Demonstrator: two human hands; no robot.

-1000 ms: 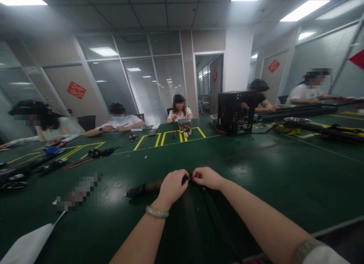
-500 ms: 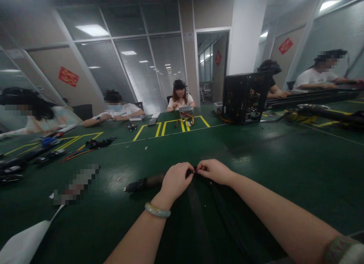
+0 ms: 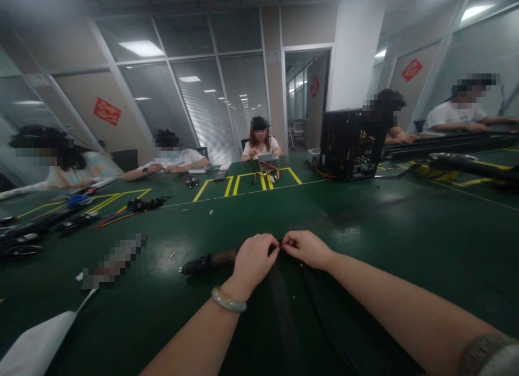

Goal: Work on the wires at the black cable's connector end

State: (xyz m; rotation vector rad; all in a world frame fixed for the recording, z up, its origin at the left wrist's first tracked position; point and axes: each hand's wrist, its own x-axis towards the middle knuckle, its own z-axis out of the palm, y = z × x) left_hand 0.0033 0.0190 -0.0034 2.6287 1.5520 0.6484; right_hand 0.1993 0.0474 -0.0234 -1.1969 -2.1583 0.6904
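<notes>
My left hand and my right hand meet almost fingertip to fingertip above the green table. Both are closed in a pinch around something tiny and dark, too small to name. A dark cylindrical tool with a metal tip, like an electric screwdriver, lies left of my left hand, its rear end hidden behind that hand. Below the hands, a flat dark strip runs toward me. Beside it, a black cable-like length passes under my right forearm.
An open black computer case stands at the back right. Wires and black parts lie on the left, near a blurred-out object and a white sheet. Several people sit along the far side. Long black parts lie far right.
The whole view has shifted slightly right and down. My hands keep the same pinch; less of the dark piece shows between the fingertips now.
</notes>
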